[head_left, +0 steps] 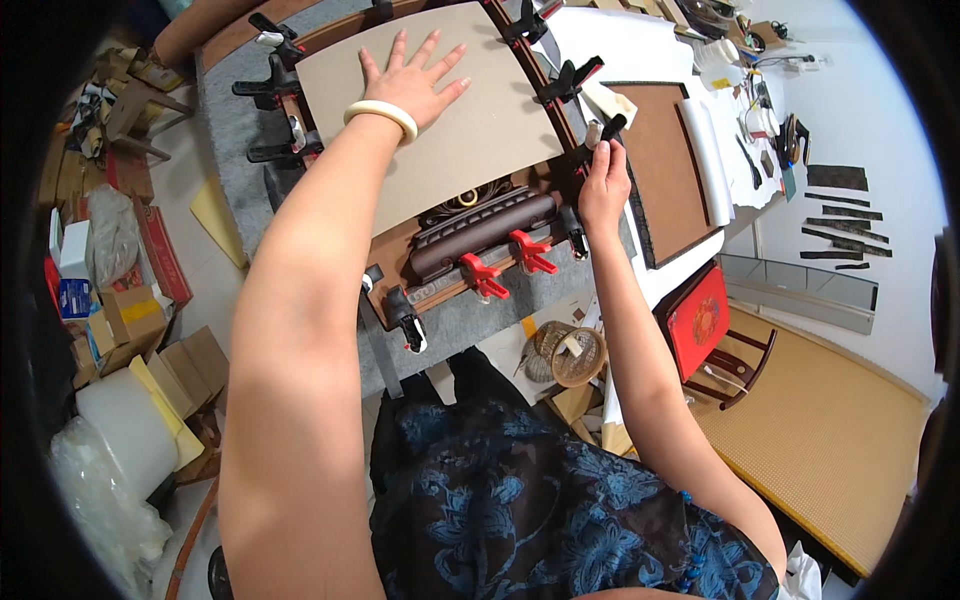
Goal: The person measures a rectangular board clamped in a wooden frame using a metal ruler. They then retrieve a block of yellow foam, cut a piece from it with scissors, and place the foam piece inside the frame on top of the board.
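My left hand (412, 82) lies flat with fingers spread on a beige board (470, 130), a pale bangle (384, 113) round its wrist. The board rests over a brown wooden frame (545, 100). My right hand (605, 190) has its fingers closed on a black spring clamp (613, 127) at the frame's right edge. Several other black clamps, such as one at the near left corner (405, 318), grip the frame's sides. Two red clamps (483, 277) sit on the near edge. Beside them, a dark brown ribbed piece (485, 235) shows beyond the board's near edge.
The frame stands on a grey-covered table (345, 345). To the right lie a brown panel (675, 160) and a white roll (706, 160). A red-backed chair (697, 320) and a wicker basket (578, 357) stand nearer me. Cardboard boxes (130, 320) crowd the left floor.
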The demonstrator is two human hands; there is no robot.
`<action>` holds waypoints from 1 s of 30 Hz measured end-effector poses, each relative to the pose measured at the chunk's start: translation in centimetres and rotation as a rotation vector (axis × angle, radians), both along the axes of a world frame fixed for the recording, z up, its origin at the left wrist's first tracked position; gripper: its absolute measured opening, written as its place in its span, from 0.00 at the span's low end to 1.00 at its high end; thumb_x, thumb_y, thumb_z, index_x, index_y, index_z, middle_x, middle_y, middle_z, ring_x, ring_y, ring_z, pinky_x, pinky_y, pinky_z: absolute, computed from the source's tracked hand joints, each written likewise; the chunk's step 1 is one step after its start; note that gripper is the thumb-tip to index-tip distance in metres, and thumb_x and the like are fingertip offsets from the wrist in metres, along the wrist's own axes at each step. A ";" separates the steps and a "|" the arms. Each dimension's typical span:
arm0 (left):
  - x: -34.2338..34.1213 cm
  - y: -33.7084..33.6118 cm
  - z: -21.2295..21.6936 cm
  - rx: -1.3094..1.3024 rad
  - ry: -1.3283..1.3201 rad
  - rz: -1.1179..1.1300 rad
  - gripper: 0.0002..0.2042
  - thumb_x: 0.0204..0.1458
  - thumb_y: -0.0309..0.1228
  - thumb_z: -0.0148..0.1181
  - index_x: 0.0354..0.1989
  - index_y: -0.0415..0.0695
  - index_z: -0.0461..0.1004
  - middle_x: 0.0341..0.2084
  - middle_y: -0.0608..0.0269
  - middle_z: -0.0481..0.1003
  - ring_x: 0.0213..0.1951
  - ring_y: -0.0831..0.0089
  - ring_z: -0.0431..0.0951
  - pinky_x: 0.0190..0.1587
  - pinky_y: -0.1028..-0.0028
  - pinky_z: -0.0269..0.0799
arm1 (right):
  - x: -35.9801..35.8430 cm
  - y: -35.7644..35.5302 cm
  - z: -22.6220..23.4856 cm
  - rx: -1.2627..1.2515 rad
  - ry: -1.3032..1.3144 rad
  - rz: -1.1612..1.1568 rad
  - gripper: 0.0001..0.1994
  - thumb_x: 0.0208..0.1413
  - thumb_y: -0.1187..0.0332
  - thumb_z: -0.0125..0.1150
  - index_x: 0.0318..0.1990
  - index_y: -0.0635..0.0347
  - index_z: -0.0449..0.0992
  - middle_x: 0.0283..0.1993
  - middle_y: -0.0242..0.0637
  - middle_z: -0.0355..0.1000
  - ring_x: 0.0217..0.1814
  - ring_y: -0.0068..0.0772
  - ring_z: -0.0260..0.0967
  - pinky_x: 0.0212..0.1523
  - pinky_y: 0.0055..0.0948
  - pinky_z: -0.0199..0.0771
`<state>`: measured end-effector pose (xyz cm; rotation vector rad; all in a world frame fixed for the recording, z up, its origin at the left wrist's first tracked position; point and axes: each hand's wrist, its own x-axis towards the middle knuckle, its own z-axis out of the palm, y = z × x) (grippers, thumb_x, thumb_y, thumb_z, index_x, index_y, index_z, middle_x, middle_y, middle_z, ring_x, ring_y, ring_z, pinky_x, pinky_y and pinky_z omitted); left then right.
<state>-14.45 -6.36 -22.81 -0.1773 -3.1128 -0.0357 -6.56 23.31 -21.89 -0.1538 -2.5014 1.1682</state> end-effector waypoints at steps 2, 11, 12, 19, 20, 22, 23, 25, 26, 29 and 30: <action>0.0 -0.1 0.2 0.021 -0.025 0.005 0.30 0.67 0.65 0.31 0.77 0.83 0.44 0.81 0.75 0.38 0.80 0.52 0.35 0.72 0.27 0.26 | 0.0 0.0 0.2 -0.004 -0.032 0.005 0.23 0.74 0.53 0.49 0.58 0.67 0.73 0.37 0.42 0.77 0.39 0.31 0.73 0.45 0.33 0.74; 0.5 0.2 1.6 0.033 -0.063 0.000 0.30 0.68 0.62 0.29 0.78 0.79 0.46 0.81 0.74 0.39 0.80 0.53 0.36 0.73 0.28 0.28 | -0.3 0.1 -0.3 0.024 0.063 0.001 0.19 0.73 0.56 0.51 0.52 0.66 0.74 0.31 0.40 0.74 0.32 0.32 0.71 0.37 0.34 0.71; 0.5 0.1 1.7 0.035 -0.076 0.002 0.30 0.68 0.63 0.29 0.78 0.80 0.45 0.81 0.74 0.39 0.80 0.53 0.36 0.73 0.28 0.27 | -0.2 0.0 -0.1 0.018 0.054 0.004 0.19 0.73 0.56 0.50 0.52 0.66 0.74 0.31 0.39 0.74 0.32 0.32 0.71 0.37 0.34 0.71; 0.6 0.1 1.7 0.046 -0.075 0.001 0.29 0.68 0.62 0.30 0.78 0.79 0.46 0.81 0.75 0.39 0.80 0.54 0.35 0.73 0.28 0.27 | -0.1 -0.3 0.0 0.028 0.093 0.024 0.18 0.73 0.56 0.50 0.49 0.66 0.74 0.30 0.38 0.73 0.31 0.30 0.69 0.35 0.34 0.70; 0.7 0.1 1.6 0.044 -0.069 0.002 0.29 0.68 0.62 0.30 0.78 0.79 0.46 0.81 0.76 0.39 0.80 0.54 0.35 0.73 0.28 0.27 | -0.1 -0.3 0.1 0.029 0.090 0.026 0.18 0.73 0.56 0.50 0.49 0.66 0.74 0.30 0.38 0.73 0.31 0.30 0.70 0.35 0.34 0.70; 0.7 0.1 1.7 0.034 -0.076 0.001 0.29 0.68 0.62 0.30 0.78 0.80 0.45 0.81 0.76 0.39 0.80 0.54 0.35 0.73 0.27 0.27 | 0.0 -0.3 0.2 0.021 0.069 0.019 0.18 0.73 0.56 0.50 0.49 0.66 0.74 0.30 0.38 0.73 0.30 0.30 0.70 0.34 0.34 0.71; 0.7 0.2 1.7 0.029 -0.079 0.001 0.29 0.68 0.62 0.29 0.78 0.80 0.45 0.81 0.76 0.39 0.80 0.54 0.35 0.73 0.27 0.27 | 0.0 -0.3 0.3 0.017 0.059 0.015 0.18 0.73 0.56 0.50 0.49 0.66 0.74 0.30 0.38 0.73 0.30 0.30 0.70 0.34 0.34 0.71; 0.7 0.1 1.8 0.022 -0.082 0.001 0.29 0.68 0.62 0.29 0.78 0.80 0.45 0.81 0.76 0.39 0.80 0.54 0.35 0.73 0.27 0.28 | 0.0 -0.5 0.5 0.015 0.049 0.012 0.18 0.73 0.56 0.50 0.49 0.65 0.74 0.30 0.38 0.74 0.30 0.31 0.71 0.34 0.34 0.71; 0.7 0.1 1.8 0.019 -0.084 0.002 0.29 0.68 0.62 0.29 0.78 0.80 0.45 0.81 0.76 0.39 0.80 0.54 0.35 0.73 0.27 0.28 | 0.0 -0.5 0.5 0.018 0.052 0.010 0.18 0.73 0.57 0.50 0.49 0.65 0.74 0.30 0.38 0.74 0.30 0.31 0.71 0.35 0.34 0.71; 0.8 0.1 2.1 0.026 -0.082 -0.006 0.29 0.68 0.62 0.28 0.78 0.80 0.44 0.81 0.75 0.39 0.80 0.54 0.36 0.73 0.27 0.29 | 0.0 -0.2 0.4 0.037 0.063 0.004 0.17 0.73 0.57 0.50 0.51 0.66 0.74 0.31 0.41 0.75 0.31 0.35 0.72 0.36 0.35 0.72; 0.8 0.1 2.1 0.030 -0.087 -0.008 0.30 0.68 0.63 0.28 0.78 0.80 0.44 0.81 0.74 0.39 0.80 0.53 0.35 0.73 0.27 0.28 | 0.0 -0.3 0.3 0.036 0.063 0.004 0.18 0.73 0.57 0.50 0.51 0.66 0.74 0.31 0.41 0.75 0.32 0.36 0.72 0.37 0.36 0.72</action>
